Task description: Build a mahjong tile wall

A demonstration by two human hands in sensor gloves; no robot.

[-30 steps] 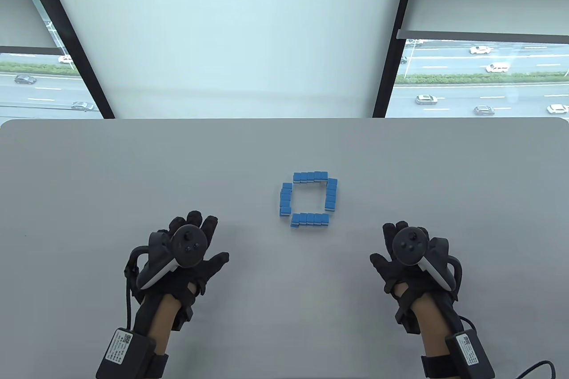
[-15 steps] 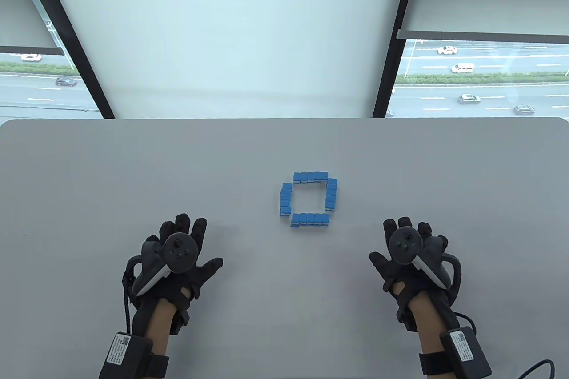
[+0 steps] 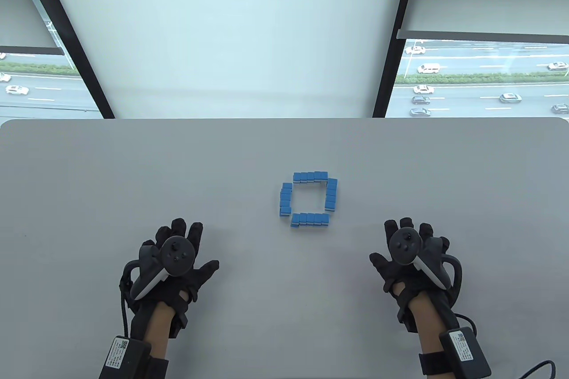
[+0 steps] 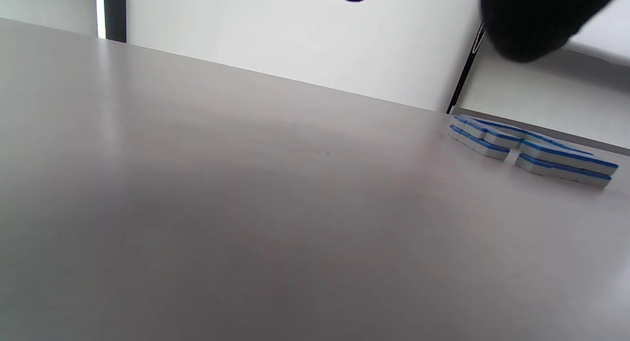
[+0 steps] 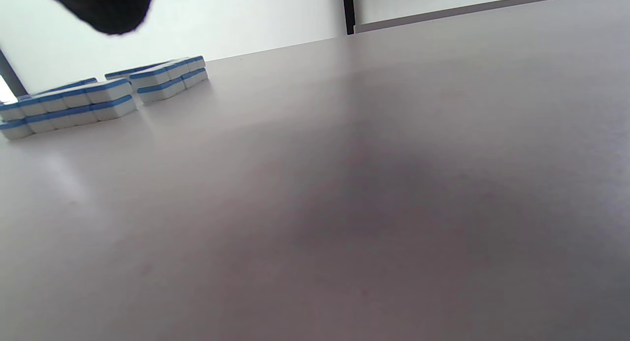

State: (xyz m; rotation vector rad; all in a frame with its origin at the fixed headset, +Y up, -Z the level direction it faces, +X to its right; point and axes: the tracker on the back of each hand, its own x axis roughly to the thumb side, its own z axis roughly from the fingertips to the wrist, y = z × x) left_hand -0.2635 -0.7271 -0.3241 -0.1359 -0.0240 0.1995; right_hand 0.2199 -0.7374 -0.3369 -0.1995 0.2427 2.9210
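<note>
A square wall of blue-backed mahjong tiles (image 3: 309,199), stacked two high, stands at the table's middle. It also shows in the left wrist view (image 4: 531,149) at the right and in the right wrist view (image 5: 98,97) at the left. My left hand (image 3: 178,245) lies flat and spread on the table, to the near left of the wall, holding nothing. My right hand (image 3: 406,241) lies flat and spread to the near right of the wall, holding nothing. Neither hand touches the tiles.
The grey table (image 3: 111,174) has a far edge below a window with a road and cars. Cables trail from both wrists near the front edge.
My left hand has slid back and to the left, away from the wall. My right hand has shifted only slightly. The tiles have not moved.
</note>
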